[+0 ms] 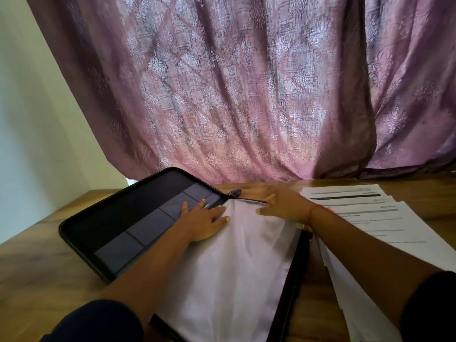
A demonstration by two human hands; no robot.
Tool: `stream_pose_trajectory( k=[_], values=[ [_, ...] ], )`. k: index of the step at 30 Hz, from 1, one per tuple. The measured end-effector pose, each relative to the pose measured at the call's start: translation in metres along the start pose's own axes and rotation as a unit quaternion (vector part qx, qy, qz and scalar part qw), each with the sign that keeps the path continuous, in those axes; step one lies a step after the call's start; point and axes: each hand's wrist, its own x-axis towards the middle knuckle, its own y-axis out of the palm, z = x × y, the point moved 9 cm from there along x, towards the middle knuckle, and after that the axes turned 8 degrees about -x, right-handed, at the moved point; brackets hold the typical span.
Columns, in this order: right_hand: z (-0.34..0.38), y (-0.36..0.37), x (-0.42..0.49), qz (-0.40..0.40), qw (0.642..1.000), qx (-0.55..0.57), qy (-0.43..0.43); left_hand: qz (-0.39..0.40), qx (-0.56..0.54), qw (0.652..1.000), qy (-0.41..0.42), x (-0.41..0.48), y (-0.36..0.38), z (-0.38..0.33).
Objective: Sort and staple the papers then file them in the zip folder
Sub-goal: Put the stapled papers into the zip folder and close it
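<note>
A black zip folder [128, 218] lies open on the wooden table, its left flap showing grey card pockets. White papers [237, 262] lie in its right half, blank side up. My left hand [204, 220] rests flat on the far left corner of these papers, fingers straight. My right hand [281, 203] touches the far edge of the same papers near the folder's zip, fingers fairly straight. A spread stack of printed papers [365, 218] lies to the right of the folder, partly under my right forearm.
The wooden table [37, 267] runs to a purple patterned curtain [246, 95] hanging right behind it. A small dark object [235, 192], perhaps the zip pull, lies just beyond the folder's far corner. A pale wall is at the left.
</note>
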Motion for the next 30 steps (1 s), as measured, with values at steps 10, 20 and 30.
stream_pose_trajectory(
  k=[10,20,30],
  values=[
    [-0.002,0.004,-0.018,0.101,0.957,-0.268,0.032,0.025,0.022,0.999,-0.004,0.004,-0.003,-0.004],
    [-0.002,-0.002,-0.031,0.137,0.941,-0.305,0.057,0.022,0.031,0.999,0.029,0.009,-0.011,-0.026],
    [-0.008,-0.014,-0.022,0.039,0.967,-0.251,0.020,0.026,0.049,0.998,0.021,0.015,-0.009,-0.023]
  ],
)
